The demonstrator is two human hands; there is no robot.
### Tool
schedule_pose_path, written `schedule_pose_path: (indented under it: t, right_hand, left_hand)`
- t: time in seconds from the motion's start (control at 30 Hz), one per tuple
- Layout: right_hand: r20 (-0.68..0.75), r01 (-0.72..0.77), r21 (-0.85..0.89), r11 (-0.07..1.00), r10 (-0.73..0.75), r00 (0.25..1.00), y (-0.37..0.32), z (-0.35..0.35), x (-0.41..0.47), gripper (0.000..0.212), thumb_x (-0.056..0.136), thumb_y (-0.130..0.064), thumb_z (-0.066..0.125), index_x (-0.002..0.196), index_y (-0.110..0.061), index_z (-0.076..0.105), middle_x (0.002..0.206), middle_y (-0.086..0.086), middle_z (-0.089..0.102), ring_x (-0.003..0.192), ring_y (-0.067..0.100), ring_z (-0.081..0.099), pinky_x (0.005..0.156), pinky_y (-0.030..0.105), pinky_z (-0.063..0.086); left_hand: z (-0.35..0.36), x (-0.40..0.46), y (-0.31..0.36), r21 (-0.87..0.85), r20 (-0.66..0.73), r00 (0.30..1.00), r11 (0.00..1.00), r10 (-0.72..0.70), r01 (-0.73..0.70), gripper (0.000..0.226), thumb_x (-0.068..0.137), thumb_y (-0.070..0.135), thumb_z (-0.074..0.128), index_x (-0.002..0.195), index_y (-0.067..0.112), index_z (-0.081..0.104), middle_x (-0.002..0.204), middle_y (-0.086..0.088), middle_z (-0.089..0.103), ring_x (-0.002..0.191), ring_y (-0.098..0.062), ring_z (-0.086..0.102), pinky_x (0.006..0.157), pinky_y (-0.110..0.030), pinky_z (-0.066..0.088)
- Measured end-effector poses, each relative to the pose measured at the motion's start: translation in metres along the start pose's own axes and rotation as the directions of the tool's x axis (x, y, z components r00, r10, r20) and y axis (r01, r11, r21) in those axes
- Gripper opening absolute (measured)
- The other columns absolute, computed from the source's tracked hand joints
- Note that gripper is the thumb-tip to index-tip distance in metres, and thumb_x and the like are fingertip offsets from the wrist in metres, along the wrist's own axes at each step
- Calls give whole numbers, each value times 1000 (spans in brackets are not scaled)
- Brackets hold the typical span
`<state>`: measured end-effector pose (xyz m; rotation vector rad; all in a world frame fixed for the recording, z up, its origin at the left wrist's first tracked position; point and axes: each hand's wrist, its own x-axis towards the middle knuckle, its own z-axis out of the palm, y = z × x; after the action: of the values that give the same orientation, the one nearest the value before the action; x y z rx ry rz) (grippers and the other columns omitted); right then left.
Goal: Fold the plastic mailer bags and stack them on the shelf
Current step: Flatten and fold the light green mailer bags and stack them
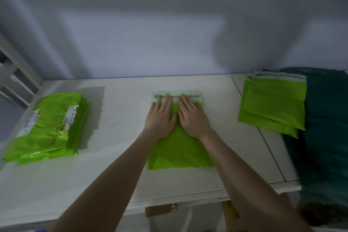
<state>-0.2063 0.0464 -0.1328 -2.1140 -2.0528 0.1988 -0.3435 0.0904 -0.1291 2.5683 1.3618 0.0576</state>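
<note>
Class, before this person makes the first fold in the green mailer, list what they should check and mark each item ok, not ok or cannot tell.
1. Lime-green plastic mailer bag lies flat on the white shelf top: ok.
2. Left hand and right hand press it, fingers straight: ok.
3. Pale adhesive flap faces up at the far end: ok.
4. Space around the bag for folding: ok.
5. Stack of labelled green mailers squared: not ok, edges stagger.
6. Air fully pressed out: cannot tell.
</note>
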Motion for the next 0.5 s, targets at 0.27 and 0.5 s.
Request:
schedule_pose_path:
  t: [0.27, 0.5]
  right_hand:
    - [-59, -320, 72, 944, 325, 944, -3, -1, -5, 78, 96, -51, 31, 149, -1, 3, 156, 22, 0, 146, 31, -3, 116, 46, -2]
    - [-201, -333, 305, 892, 402, 893, 11, -28, -28, 59, 87, -23, 53, 140, -10, 31, 138, 13, 38, 128, 29, 33, 103, 39, 32]
  left_hand:
    - [4, -2, 1, -89, -97, 962, 965, -257, 249, 94, 86, 69, 30, 150, 10, -6, 158, -12, -9, 145, -28, -13, 115, -47, -10]
    - [-20, -28, -17, -426, -333, 883, 888, -332, 173, 70, 89, 36, 55, 145, 9, 24, 149, -14, 24, 136, -32, 30, 109, -45, 27]
